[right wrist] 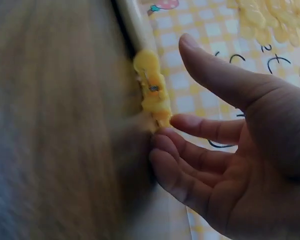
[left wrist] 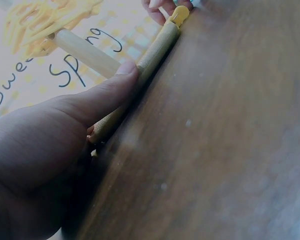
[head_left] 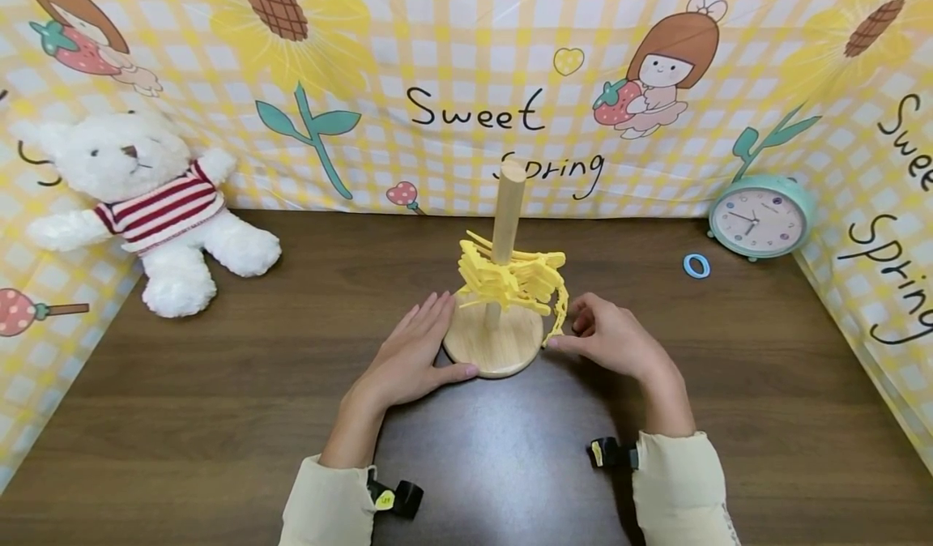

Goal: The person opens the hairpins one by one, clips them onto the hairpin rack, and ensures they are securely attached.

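A round wooden base (head_left: 490, 347) carries an upright wooden dowel (head_left: 509, 214). Around the dowel sits a tangled bunch of thin yellow plastic pieces (head_left: 510, 279), well above the base. From its right side a yellow strand (head_left: 561, 307) hangs down to the base's edge. My left hand (head_left: 411, 356) rests against the base's left side, fingers straight, thumb on the front rim. My right hand (head_left: 615, 335) is at the strand's lower end. In the right wrist view its index fingertip touches or nearly touches the yellow end piece (right wrist: 154, 90), with the thumb held apart and the other fingers loosely bent.
A white teddy bear (head_left: 164, 206) in a striped shirt sits at the back left. At the back right stand a mint alarm clock (head_left: 760, 218) and, before it, a small blue ring (head_left: 696, 266). A patterned cloth (head_left: 452, 36) hangs behind the dark wooden table (head_left: 219, 416).
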Tool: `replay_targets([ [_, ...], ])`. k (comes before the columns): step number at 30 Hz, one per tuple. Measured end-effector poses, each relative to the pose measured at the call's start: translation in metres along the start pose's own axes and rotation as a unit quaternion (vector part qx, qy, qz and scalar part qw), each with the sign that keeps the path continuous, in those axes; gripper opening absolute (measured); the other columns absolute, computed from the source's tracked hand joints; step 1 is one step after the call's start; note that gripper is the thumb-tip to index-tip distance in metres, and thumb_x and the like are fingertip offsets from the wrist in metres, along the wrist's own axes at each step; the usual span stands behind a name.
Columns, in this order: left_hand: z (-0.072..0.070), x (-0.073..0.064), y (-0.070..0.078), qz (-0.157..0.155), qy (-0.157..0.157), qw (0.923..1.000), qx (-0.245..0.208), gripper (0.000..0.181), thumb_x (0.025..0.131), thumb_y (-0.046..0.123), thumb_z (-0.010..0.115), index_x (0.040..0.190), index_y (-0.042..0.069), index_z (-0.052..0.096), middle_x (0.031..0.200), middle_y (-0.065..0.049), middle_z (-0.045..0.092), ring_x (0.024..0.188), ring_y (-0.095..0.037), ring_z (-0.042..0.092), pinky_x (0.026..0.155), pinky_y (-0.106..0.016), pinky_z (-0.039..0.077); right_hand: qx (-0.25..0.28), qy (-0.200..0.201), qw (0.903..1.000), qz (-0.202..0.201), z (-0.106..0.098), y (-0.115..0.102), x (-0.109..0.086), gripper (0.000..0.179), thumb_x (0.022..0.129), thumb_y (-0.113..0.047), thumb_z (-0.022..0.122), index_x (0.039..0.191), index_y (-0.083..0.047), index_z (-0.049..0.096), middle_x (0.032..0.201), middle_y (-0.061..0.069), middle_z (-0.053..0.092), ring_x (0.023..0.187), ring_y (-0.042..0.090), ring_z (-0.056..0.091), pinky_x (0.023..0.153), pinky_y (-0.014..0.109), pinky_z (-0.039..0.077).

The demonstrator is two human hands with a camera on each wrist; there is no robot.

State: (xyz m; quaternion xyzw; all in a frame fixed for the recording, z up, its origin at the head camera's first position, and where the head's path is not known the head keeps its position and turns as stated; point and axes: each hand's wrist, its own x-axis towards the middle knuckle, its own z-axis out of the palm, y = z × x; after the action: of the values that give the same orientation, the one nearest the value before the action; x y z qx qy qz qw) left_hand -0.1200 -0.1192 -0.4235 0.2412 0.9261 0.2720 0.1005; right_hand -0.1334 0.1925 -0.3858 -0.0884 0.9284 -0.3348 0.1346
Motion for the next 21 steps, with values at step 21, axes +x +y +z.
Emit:
replay_targets([
  [21,-0.0012,-0.0006,0.0017,-0.006,-0.003,1.0000,-0.002,0.105,0.092,0.060,0.066,0.162,0.003,0.012,0.168,-0.014,0.009,0.155,-0.022,0.003,0.125,-0.040,0.002,-0.038,0.012,0.9991,0.017,0.0081,-0.0043,0.0068,0.041,0.088,-0.035,0.079,0.106,-0.002,0.061,0.084,0.006,0.057,0.075,0.021,0.052,0.065,0.033,0.043],
])
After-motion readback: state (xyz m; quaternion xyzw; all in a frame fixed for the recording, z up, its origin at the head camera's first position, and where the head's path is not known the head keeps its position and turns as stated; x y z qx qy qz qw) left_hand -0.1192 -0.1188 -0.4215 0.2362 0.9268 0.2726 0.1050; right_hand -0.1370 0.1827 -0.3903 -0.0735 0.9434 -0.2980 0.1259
